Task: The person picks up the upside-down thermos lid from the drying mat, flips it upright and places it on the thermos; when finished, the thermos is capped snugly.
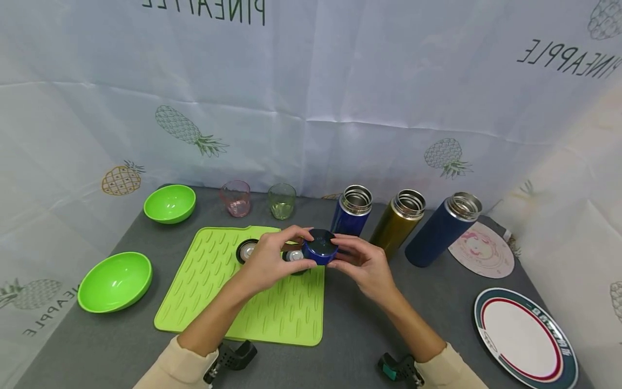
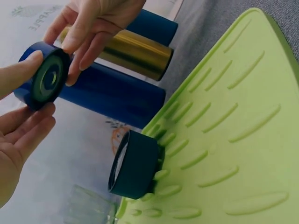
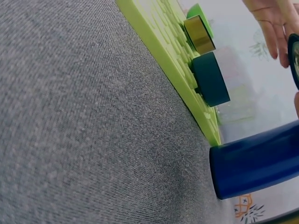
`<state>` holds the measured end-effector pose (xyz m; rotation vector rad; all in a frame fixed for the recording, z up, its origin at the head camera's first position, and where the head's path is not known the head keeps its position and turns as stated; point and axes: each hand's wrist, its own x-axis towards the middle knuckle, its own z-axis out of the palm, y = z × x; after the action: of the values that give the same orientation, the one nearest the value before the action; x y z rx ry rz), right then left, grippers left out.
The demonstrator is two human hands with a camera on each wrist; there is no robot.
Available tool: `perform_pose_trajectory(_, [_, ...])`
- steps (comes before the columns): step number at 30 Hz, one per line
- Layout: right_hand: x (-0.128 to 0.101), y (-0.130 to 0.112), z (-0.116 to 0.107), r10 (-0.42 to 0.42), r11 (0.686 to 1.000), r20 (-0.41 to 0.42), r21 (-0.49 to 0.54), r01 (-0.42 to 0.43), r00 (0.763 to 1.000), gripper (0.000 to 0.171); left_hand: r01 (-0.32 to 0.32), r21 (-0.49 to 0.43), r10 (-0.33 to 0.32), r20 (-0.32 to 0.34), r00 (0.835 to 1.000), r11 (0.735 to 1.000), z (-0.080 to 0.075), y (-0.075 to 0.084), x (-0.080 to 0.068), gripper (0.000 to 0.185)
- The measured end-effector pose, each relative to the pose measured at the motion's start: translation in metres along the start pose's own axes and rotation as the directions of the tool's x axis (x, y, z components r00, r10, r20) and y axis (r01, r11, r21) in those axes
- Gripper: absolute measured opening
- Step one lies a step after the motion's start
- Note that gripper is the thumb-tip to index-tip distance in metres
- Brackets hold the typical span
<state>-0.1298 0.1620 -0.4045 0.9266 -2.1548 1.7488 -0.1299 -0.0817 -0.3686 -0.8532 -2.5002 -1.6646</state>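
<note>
Both hands hold one blue bottle lid (image 1: 320, 247) above the right edge of the green ridged mat (image 1: 252, 302). My left hand (image 1: 302, 249) pinches its left side between thumb and fingers. From the right, my right hand (image 1: 343, 252) grips the lid with its fingertips. In the left wrist view the blue lid (image 2: 42, 77) shows its hollow inside. Behind the hands stand three open steel bottles: blue (image 1: 352, 212), gold (image 1: 398, 222) and navy (image 1: 441, 231). Two more lids rest on the mat, a dark lid (image 1: 247, 250) and another lid (image 1: 293, 256) partly hidden by my left hand.
Two green bowls (image 1: 170, 203) (image 1: 115, 281) sit left of the mat. A pink cup (image 1: 236, 198) and a green cup (image 1: 282, 201) stand at the back. A round pink mat (image 1: 482, 250) and a rimmed plate (image 1: 525, 337) lie at the right.
</note>
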Motion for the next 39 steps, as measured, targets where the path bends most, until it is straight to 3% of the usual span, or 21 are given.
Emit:
perform_pose_trajectory(9, [0.0,-0.001,0.002,-0.012,0.995,-0.002,-0.1,0.012,1.0,0.042,-0.017,0.109,0.016,0.015,1.0,0.994,0.006,-0.001,-0.001,0.038])
perform_pose_trajectory(16, [-0.002,0.002,0.003,-0.078,0.989,0.027,-0.122,0.081,0.997,0.042,-0.046,0.232,0.055,-0.031,0.998,0.972,0.009,-0.001,-0.002,0.043])
perform_pose_trajectory(20, [0.0,0.0,0.002,-0.123,0.973,0.023,-0.194,0.126,0.992,0.045,-0.042,0.245,0.057,-0.052,0.997,0.969,0.008,-0.001,-0.003,0.046])
perform_pose_trajectory(24, [0.002,-0.01,-0.004,-0.147,0.95,-0.036,-0.283,0.131,0.989,0.05,-0.025,0.236,0.041,-0.063,0.997,0.972,0.006,-0.001,-0.004,0.048])
perform_pose_trajectory(27, [0.006,-0.018,-0.01,-0.169,0.949,-0.1,-0.287,0.135,0.98,0.054,-0.013,0.235,0.03,-0.067,0.997,0.972,0.005,0.0,-0.004,0.049])
perform_pose_trajectory(33, [0.014,-0.022,-0.017,-0.255,0.936,-0.213,-0.3,0.185,0.943,0.066,-0.012,0.241,0.028,-0.066,0.997,0.97,0.003,-0.001,-0.006,0.049])
perform_pose_trajectory(36, [0.017,-0.019,-0.017,-0.218,0.95,-0.263,-0.277,0.143,0.94,0.078,-0.006,0.246,0.023,-0.066,0.998,0.969,0.003,-0.002,-0.007,0.049])
perform_pose_trajectory(39, [0.018,-0.013,-0.016,-0.119,0.975,-0.291,-0.214,0.056,0.949,0.093,0.0,0.253,0.017,-0.066,0.998,0.967,0.002,-0.002,-0.007,0.048])
